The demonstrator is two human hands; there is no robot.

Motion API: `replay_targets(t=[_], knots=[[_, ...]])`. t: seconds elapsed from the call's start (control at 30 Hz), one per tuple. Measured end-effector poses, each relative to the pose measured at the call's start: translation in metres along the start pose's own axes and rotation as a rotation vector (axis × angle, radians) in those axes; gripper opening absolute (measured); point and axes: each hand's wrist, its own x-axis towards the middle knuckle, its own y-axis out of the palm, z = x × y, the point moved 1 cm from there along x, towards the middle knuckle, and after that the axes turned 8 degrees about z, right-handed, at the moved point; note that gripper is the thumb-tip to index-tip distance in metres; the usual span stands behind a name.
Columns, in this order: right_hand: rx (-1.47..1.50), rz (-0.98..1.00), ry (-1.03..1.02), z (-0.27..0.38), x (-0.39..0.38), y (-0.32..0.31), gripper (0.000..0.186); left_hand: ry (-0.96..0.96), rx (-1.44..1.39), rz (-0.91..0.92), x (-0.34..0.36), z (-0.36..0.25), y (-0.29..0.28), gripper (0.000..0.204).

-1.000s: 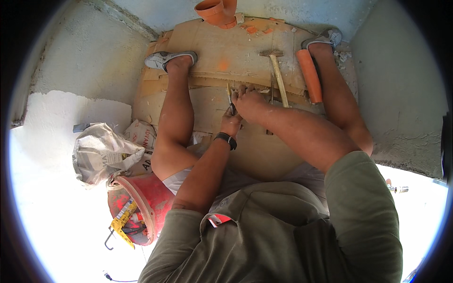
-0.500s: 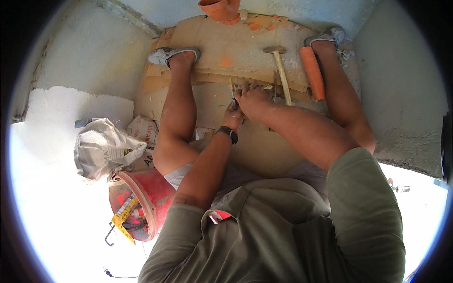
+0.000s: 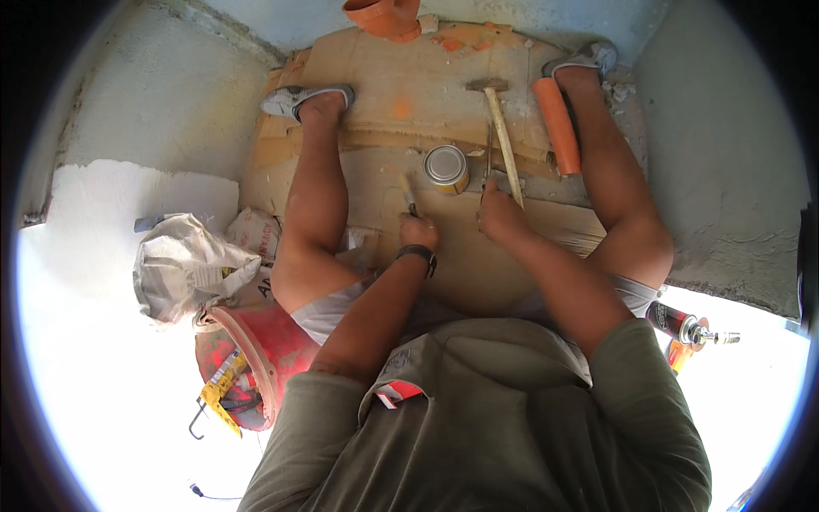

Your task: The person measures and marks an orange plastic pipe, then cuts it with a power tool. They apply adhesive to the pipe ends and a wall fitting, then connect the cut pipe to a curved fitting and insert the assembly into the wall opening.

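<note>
My left hand (image 3: 417, 229) grips a small brush (image 3: 408, 189) with a pale tip, at the middle of the cardboard. Just beyond and right of it a round tin (image 3: 445, 169) with a silver lid stands upright. My right hand (image 3: 499, 207) is closed around the lower end of a slim metal tool (image 3: 488, 154). Beside that tool lies a hammer (image 3: 499, 124) with a pale wooden handle, and right of the hammer an orange pipe (image 3: 556, 128) lies along my right leg.
Cardboard sheets (image 3: 358, 68) lie between walls, with an orange pipe fitting (image 3: 375, 17) at the back. Sacks (image 3: 188, 264) and a red bucket (image 3: 281, 341) holding a yellow caulking gun (image 3: 222, 384) are at left. A canister torch (image 3: 670, 320) lies at lower right.
My right hand has moved right and nearer me, onto the slim tool, away from my left hand, uncovering the tin. My left hand with the brush has shifted slightly left and toward me.
</note>
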Motion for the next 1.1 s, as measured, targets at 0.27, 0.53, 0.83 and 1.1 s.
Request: replay_targets(t=[0.27, 0.53, 0.83, 1.1], knots=[[0.434, 0.161, 0.017, -0.013, -0.004, -0.007, 0.058, 0.221, -0.099, -0.244, 0.0, -0.019, -0.021, 0.034], [0.23, -0.127, -0.103, -0.036, -0.1, -0.062, 0.036, 0.487, -0.128, 0.096, 0.02, -0.094, -0.079, 0.059], [-0.05, -0.069, -0.149, -0.05, -0.149, -0.093, 0.033, 0.786, 0.436, 0.207, 0.031, -0.111, -0.072, 0.095], [0.052, -0.037, -0.196, -0.053, -0.137, -0.076, 0.03, 0.647, 0.355, 0.293, 0.032, -0.114, -0.069, 0.097]])
